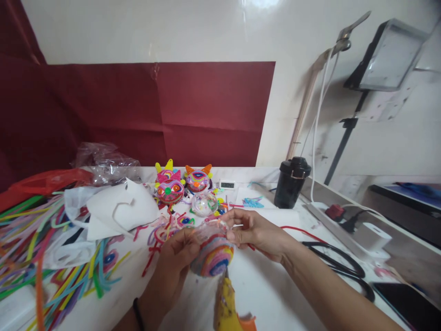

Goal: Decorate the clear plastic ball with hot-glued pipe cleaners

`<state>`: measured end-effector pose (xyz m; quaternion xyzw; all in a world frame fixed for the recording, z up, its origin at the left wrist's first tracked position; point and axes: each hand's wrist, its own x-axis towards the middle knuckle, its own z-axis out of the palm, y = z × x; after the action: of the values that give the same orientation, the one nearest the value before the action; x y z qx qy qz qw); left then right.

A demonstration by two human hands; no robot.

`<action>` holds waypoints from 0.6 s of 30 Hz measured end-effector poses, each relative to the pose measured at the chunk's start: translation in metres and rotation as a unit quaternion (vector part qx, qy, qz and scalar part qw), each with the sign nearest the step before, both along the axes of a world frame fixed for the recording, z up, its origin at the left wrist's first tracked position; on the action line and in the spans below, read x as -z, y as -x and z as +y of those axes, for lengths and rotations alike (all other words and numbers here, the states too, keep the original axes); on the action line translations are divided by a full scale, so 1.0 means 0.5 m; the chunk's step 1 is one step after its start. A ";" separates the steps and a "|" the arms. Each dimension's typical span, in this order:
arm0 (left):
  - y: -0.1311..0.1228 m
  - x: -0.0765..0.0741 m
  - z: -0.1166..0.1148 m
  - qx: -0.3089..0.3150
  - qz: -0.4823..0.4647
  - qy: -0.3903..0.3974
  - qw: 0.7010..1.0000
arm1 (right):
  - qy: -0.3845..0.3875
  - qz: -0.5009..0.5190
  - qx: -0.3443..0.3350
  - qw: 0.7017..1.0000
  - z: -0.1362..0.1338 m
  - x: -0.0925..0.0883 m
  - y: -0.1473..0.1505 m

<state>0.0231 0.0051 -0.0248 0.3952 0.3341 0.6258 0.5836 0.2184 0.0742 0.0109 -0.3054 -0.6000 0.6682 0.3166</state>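
Observation:
Between my two hands is a clear plastic ball point(216, 256), its lower side covered in coloured rings of fuzzy pipe cleaner. My left hand point(177, 255) grips it from the left, thumb on its surface. With fingers bent, my right hand point(250, 232) pinches its upper right edge. What lies under the right fingertips is too small to make out. A yellow glue gun point(227, 303) lies below the ball, its metal tip close to the coloured rings; neither hand is on it.
Several decorated balls with horns point(169, 191) stand at the back beside a clear dome point(205, 203). Loose pipe cleaners point(72, 280) and cut white paper point(120, 207) spread over the left side. At right are a black cup point(292, 182), a power strip point(339, 227), cables and a phone point(408, 303).

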 end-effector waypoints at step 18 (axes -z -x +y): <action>0.012 0.007 0.002 0.085 0.094 -0.052 0.991 | -0.051 -0.046 -0.013 0.998 0.003 -0.013 -0.010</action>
<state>0.0172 0.0063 -0.0284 0.5089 0.3196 0.5510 0.5790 0.2232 0.0759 0.0172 -0.3111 -0.6514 0.6261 0.2949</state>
